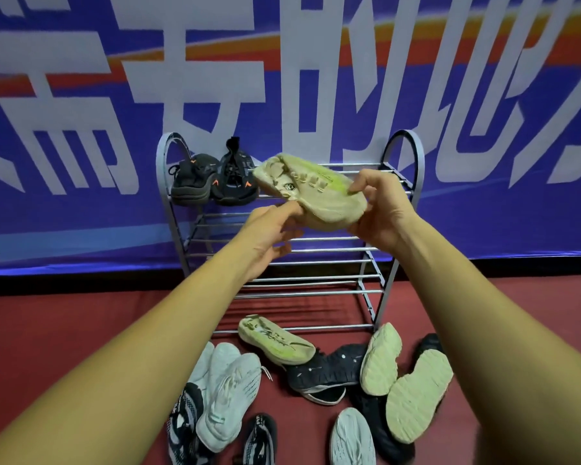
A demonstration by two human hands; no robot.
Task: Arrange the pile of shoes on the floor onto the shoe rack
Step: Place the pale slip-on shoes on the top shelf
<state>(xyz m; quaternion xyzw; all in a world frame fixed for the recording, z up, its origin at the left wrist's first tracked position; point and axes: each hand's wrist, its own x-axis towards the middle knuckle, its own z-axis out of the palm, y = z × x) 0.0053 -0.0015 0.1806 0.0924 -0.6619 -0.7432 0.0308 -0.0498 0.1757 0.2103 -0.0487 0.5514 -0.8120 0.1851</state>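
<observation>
Red floor [64,330] runs back to a blue banner [81,213] with large white characters. Against the banner stands the shoe rack [404,152], with grey arched ends and several tiers of chrome bars.

**In hand (1):** a beige sneaker [316,199] with lime-yellow trim is held in the air just over the rack's top tier, right of centre, its laces facing me.
- My left hand [269,236] pinches the heel end between thumb and fingertips.
- My right hand [379,213] is curled round the toe end, thumb on top.
- I judge the two-handed hold is there to level and square the shoe before it goes down on the bars.

**On the rack (2):** two black sneakers [212,182] with orange flecks sit side by side at the left of the top tier. The free span beside them is the likely spot for the beige one. I can see nothing on the lower tiers.

**On the floor, in front of the rack:**
- One matching beige-lime sneaker [275,340] lies at the lowest bar, and should probably go up next to complete the pair.
- Three pale white sneakers [228,394].
- Two black-and-white knit shoes [185,427].
- One black speckled sneaker [326,370].
- Two cream-soled shoes [416,394], turned sole-up.
- Dark shapes lie beneath these, and I cannot count them.

That makes at least nine shoes on the floor, overlapping in a loose heap.
</observation>
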